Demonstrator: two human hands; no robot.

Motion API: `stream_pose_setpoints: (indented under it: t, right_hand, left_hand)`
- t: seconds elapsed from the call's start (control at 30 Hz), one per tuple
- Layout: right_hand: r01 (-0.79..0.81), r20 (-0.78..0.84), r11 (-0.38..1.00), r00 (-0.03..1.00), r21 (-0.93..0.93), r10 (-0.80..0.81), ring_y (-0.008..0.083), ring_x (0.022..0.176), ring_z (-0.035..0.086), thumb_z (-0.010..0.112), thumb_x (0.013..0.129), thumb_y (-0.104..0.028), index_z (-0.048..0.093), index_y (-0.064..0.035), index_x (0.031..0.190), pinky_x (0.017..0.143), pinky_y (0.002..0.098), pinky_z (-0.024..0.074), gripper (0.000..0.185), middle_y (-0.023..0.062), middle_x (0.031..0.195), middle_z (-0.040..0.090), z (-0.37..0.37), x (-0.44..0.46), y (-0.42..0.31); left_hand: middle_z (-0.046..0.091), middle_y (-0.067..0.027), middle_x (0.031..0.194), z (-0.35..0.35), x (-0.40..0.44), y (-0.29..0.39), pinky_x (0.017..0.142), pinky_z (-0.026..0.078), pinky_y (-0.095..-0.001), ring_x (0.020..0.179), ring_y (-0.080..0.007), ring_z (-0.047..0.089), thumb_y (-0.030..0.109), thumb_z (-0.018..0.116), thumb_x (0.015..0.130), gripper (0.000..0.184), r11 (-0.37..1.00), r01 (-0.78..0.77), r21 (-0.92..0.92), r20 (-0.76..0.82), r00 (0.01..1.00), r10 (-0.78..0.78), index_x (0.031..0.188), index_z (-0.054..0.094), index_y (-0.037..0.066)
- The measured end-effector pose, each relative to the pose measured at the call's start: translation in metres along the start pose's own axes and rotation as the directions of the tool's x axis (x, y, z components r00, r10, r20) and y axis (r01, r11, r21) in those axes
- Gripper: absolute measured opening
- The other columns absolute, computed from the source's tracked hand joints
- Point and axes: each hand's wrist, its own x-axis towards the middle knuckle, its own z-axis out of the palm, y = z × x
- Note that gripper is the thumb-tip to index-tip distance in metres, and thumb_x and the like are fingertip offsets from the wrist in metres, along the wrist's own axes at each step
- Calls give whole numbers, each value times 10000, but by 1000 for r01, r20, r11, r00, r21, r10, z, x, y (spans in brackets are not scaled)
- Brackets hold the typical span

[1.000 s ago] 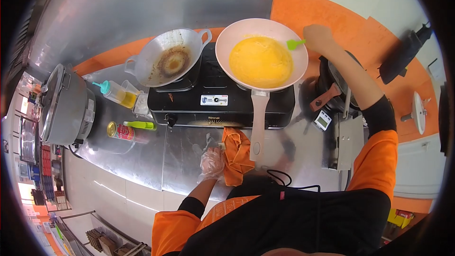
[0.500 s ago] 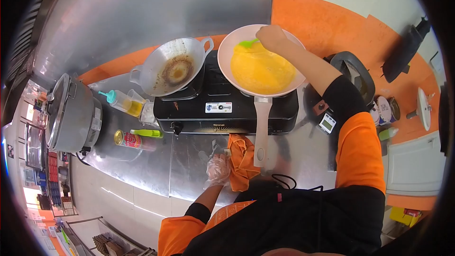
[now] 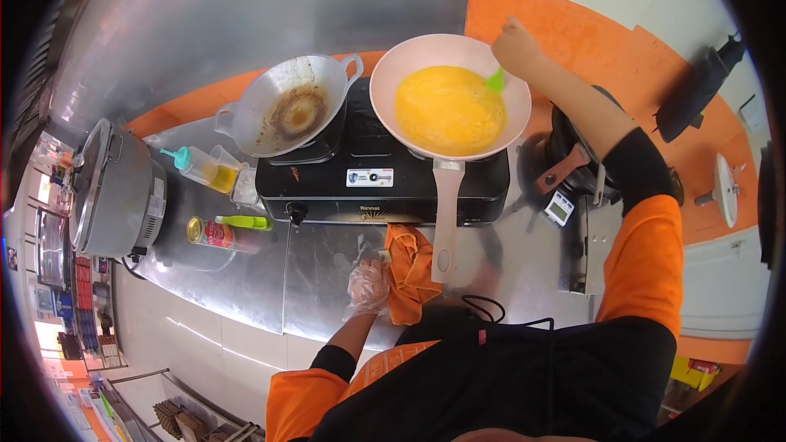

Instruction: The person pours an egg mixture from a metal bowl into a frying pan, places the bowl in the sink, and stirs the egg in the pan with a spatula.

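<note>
Gripping a green spatula [image 3: 495, 80], the right hand [image 3: 517, 49] is over the upper right edge of a pale pink pan [image 3: 405, 65], its fingers curled closed around the handle, which they mostly hide. The spatula's head is by the upper right edge of a yellow mixture [image 3: 450, 115] spread across the pan's bottom; whether the two touch, I cannot tell. The pan sits on the right side of a black stove [image 3: 483, 188], its long handle pointing toward the person. Down at the counter [image 3: 246, 286], the left hand [image 3: 367, 285], in a clear plastic glove, is right against the left edge of an orange cloth [image 3: 411, 278]; whether its fingers pinch the cloth cannot be told. A stained metal wok [image 3: 247, 127] rests on the stove's left side, and a small timer [image 3: 558, 209] lies to the stove's right.
</note>
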Motion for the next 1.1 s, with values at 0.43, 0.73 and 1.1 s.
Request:
stream_pose_setpoints:
  t: [0.43,0.73,1.1]
  right_hand:
    - [-62,231,991,972,117,34,187,814,581,507,787,-127,676,-133,761,909,360,268,171,23,763,640,-6,-13,8]
    - [-27,131,995,991,97,14,216,811,591,544,749,-121,681,-116,776,958,418,267,139,67,805,644,-16,-7,14]
    - [-45,443,963,893,267,-81,210,897,590,639,710,-168,685,-109,846,858,423,310,156,70,901,653,-50,-13,11]
  left_hand:
    - [567,-169,857,-1,0,0,667,466,-439,776,-344,569,239,532,812,206,999,-50,13,-30,998,50,874,554,44]
    - [557,-168,837,-4,1,2,658,464,-440,757,-340,564,229,546,793,197,997,-73,9,-57,996,73,864,550,45]
    - [563,-165,862,-4,1,0,667,465,-438,793,-327,564,227,540,795,196,997,-76,14,-18,997,76,862,537,43]
